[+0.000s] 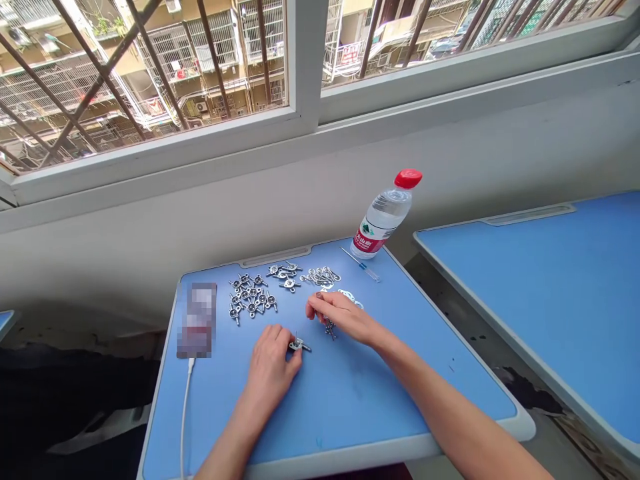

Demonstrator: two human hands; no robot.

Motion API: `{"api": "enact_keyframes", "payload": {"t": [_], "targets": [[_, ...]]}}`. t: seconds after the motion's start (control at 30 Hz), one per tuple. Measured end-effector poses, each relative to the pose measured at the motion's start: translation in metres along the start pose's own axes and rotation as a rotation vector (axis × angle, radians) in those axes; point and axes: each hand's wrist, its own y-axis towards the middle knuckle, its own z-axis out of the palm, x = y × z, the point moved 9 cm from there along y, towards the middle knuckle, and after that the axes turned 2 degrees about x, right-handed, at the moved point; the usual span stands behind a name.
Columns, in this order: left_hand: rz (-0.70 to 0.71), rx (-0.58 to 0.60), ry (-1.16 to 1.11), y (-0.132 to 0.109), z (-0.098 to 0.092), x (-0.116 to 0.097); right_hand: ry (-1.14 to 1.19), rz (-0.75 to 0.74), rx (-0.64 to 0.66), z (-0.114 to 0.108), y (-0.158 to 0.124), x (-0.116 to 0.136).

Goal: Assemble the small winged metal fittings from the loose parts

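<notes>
Head view puts me above a blue school desk, looking down at both hands. My left hand is narrowed to a pinch, its fingertips closed on a small silver cross-shaped piece at the edge of the hand. My right hand is curled narrow just above a second metal piece, but I cannot tell whether its fingers are gripping it or only touching it. Beyond the hands, a cluster of matching cross-shaped pieces lies on the desktop, with a looser heap of silver parts to its right and a few pale rings just past my right fingertips. Near the far edge lie a small blue-handled screwdriver and a water bottle with a red cap, tilted against the wall. A blurred phone sits left of the cluster, with a white charging cable trailing off the near edge. A second blue desk stands to the right, below a barred window.
</notes>
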Motion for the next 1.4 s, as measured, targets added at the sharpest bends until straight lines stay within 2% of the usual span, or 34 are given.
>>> {"api": "enact_keyframes", "payload": {"t": [0.1,0.27,0.43,0.83,1.03,1.27,1.4], "targets": [[-0.005,0.009,-0.007,0.0,0.0,0.0,-0.042,-0.069,-0.024,0.001,-0.005,0.008],[-0.018,0.039,0.004,0.001,0.001,0.0,0.002,-0.14,0.093,0.018,-0.012,0.019],[-0.02,0.053,0.013,0.0,0.001,-0.001,-0.097,-0.273,0.09,0.018,-0.017,0.034],[-0.01,0.035,0.006,0.0,0.003,0.001,-0.197,-0.366,0.145,0.027,-0.023,0.038],[0.001,0.018,0.03,-0.001,0.003,0.0,-0.243,-0.421,0.116,0.028,-0.024,0.042],[0.004,0.017,0.016,-0.001,0.005,0.003,-0.36,-0.686,0.026,0.034,-0.032,0.054],[0.003,0.023,0.007,-0.001,0.005,0.003,-0.41,-0.673,0.05,0.033,-0.036,0.058]]}}
